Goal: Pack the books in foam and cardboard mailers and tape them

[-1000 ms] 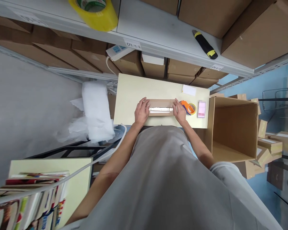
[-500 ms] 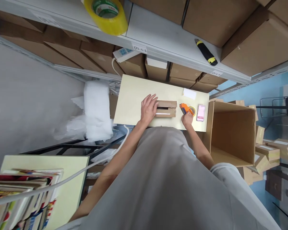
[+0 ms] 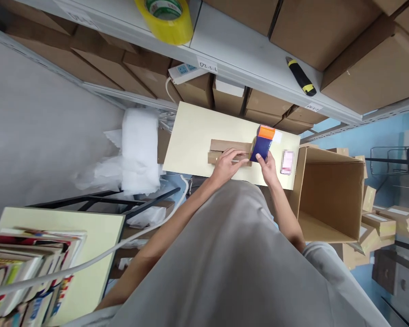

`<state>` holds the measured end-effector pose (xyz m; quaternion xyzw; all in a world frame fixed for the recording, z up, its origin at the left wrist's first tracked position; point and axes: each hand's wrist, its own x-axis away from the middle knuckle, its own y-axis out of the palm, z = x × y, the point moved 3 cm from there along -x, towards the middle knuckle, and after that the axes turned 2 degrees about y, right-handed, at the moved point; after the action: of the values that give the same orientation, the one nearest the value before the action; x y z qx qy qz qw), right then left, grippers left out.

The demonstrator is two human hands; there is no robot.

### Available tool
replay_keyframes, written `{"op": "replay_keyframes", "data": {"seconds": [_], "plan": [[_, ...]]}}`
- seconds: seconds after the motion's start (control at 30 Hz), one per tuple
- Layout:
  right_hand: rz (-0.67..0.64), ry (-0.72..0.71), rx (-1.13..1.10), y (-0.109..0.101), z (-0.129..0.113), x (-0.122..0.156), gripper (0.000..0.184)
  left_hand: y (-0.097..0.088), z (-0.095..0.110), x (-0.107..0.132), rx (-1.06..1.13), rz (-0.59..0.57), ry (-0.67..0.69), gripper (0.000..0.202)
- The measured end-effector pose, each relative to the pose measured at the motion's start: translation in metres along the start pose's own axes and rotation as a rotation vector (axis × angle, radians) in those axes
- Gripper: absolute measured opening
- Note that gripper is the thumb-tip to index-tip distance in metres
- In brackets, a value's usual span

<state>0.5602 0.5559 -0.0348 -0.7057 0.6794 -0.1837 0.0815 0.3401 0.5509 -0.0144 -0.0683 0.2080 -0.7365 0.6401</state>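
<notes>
A small brown cardboard box (image 3: 217, 152) lies lengthwise on the pale-yellow tabletop (image 3: 191, 131). My left hand (image 3: 226, 165) rests over its right half, fingers stretched out and thumb apart, covering part of the top. In my right hand (image 3: 267, 169) is an orange and blue tape dispenser (image 3: 261, 145), tilted up at the box's right end. Its flat blue side faces me, and the tape roll is mostly hidden. Behind the dispenser lies a white slip of paper (image 3: 277, 136). To the right of my right hand is a phone with a pink screen (image 3: 287, 162).
An open large carton (image 3: 330, 195) stands at the table's right edge. A shelf above holds a yellow tape roll (image 3: 170, 29) and a utility knife (image 3: 300, 76). Left is a roll of white wrap (image 3: 140, 150); a white cable (image 3: 132, 240) crosses near my left arm.
The tape dispenser has been raised and turned upright, moving toward the box's right end. My left hand has slid from the box's left end to its right half.
</notes>
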Motion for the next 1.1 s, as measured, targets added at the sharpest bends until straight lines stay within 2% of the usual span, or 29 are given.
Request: {"op": "replay_keyframes", "data": {"seconds": [0.1, 0.17, 0.27, 0.33, 0.43, 0.5, 0.63, 0.7, 0.87, 1.0, 1.1], "plan": [[-0.095, -0.011, -0.105, 0.027, -0.036, 0.008, 0.080, -0.008, 0.011, 0.004, 0.075, 0.064, 0.000, 0.032], [-0.131, -0.001, -0.217, 0.040, -0.051, 0.009, 0.082, -0.016, 0.013, 0.007, 0.105, 0.122, -0.022, 0.031], [-0.190, 0.051, -0.382, 0.051, -0.062, 0.006, 0.080, -0.026, 0.014, 0.013, 0.147, 0.160, -0.044, 0.030], [-0.238, 0.112, -0.416, 0.055, -0.064, 0.002, 0.079, -0.028, 0.015, 0.019, 0.160, 0.159, -0.065, 0.030], [-0.288, 0.166, -0.366, 0.058, -0.066, -0.002, 0.085, -0.033, 0.015, 0.028, 0.146, 0.162, -0.094, 0.027], [-0.304, 0.144, -0.307, 0.058, -0.069, -0.003, 0.088, -0.041, 0.014, 0.031, 0.123, 0.185, -0.101, 0.027], [-0.316, 0.024, -0.126, 0.050, -0.077, 0.000, 0.085, -0.070, 0.011, 0.021, 0.153, 0.331, -0.098, 0.043], [-0.329, -0.038, 0.010, 0.042, -0.079, 0.000, 0.082, -0.087, 0.010, 0.010, 0.197, 0.364, -0.078, 0.048], [-0.400, -0.217, 0.334, 0.023, -0.084, -0.003, 0.066, -0.109, 0.015, -0.014, 0.221, 0.181, -0.042, 0.043], [-0.459, -0.370, 0.458, 0.014, -0.095, -0.008, 0.058, -0.114, 0.016, -0.017, 0.253, 0.071, -0.074, 0.041], [-0.526, -0.414, 0.540, 0.009, -0.102, -0.012, 0.051, -0.113, 0.010, -0.016, 0.289, 0.020, -0.153, 0.046]]}}
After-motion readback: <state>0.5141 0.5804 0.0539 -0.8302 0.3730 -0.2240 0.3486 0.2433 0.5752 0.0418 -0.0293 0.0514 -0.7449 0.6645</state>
